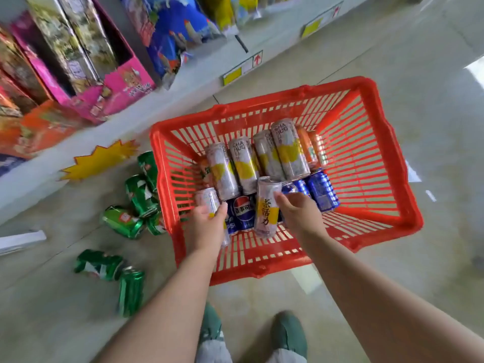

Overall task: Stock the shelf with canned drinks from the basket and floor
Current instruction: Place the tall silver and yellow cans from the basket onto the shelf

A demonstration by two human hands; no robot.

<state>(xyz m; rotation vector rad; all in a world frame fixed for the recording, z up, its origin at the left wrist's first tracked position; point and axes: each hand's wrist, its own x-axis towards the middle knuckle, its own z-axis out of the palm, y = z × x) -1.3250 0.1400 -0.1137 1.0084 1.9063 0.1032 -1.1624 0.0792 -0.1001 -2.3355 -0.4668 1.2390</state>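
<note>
Floor mid-frame, basket (366,85) — your left grip (205,227) holds a tall can (209,199), right grip (298,209) its twin (265,205); shelf (78,144) upper left — left nearer.

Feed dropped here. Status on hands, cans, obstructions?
Left hand grips white can in basket. Right hand grips second can. Green cans on floor beside basket. No obstruction seen.

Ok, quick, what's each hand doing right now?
Left hand: grips a white can in the basket.
Right hand: grips an upright white-and-yellow can.
</note>
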